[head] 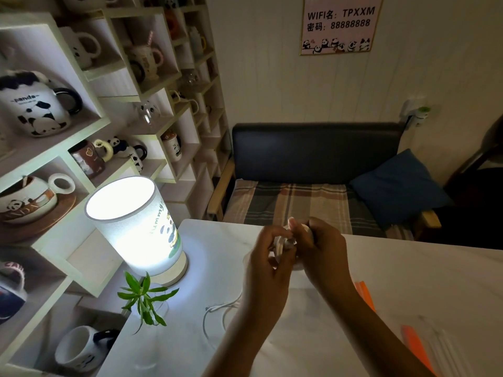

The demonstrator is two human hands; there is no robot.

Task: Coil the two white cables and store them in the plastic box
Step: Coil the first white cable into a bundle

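Both hands were raised together above the white marble-look table [408, 270], just right of the lit panda lamp [136, 227]. The left hand [268, 257] had its fingers curled around a small bundle of white cable [281, 244], and the right hand [317, 246] pinched the same bundle from the other side, thumb and fingertips closed on it. How tight the coil was could not be told, since the fingers hid most of it. A second white cable [217, 312] lay loose on the table, nearer the camera than the lamp and just right of the small green plant [145, 297]. A clear, low container that may have been the plastic box [295, 265] showed only as a faint rim under the hands, so its opening could not be judged. The likely trouble was the springy coil loosening if either pinch relaxed before it sat in the box, or an end snagging on the rim. The dim room would make that clear rim easy to miss. Left of the lamp stood shelves of panda mugs [35, 107]; beyond the table were a dark bench [315, 151] with a plaid cushion, a blue pillow [397, 186] and a WiFi sign [340, 23].
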